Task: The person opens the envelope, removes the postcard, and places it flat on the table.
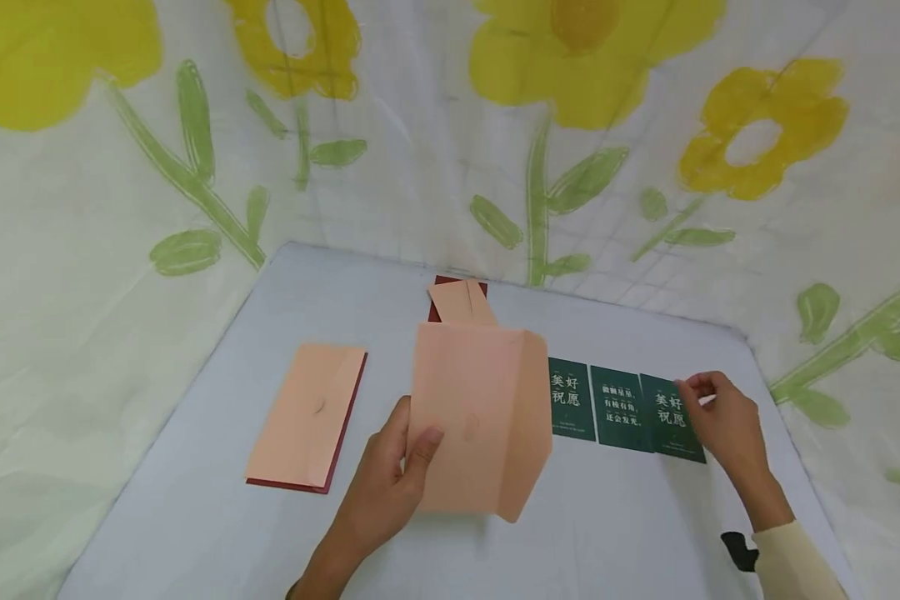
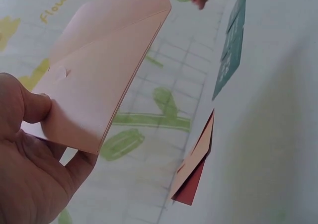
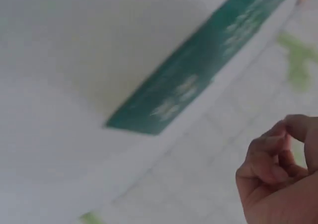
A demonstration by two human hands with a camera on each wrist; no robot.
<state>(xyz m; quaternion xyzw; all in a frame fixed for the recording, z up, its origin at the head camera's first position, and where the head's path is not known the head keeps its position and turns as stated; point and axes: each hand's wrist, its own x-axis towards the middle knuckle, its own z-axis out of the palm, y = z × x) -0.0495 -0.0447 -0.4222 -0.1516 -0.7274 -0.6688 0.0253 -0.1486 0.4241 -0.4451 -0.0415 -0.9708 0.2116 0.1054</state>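
Observation:
A pink paper envelope is held up over the table, its flap unfolded to the right. My left hand grips its lower left side, thumb on the front and fingers behind. My right hand is by the rightmost green card, overlapping its upper corner in the head view. In the right wrist view the fingers are curled, thumb and index tips together, apart from the card below. Beside that card lie a middle green card and a left green card, all with white Chinese lettering.
Another pink envelope lies at left on a dark red piece. Behind the held envelope a smaller pink piece rests on dark red. A black object is beside my right sleeve. Flower-printed cloth surrounds the white table.

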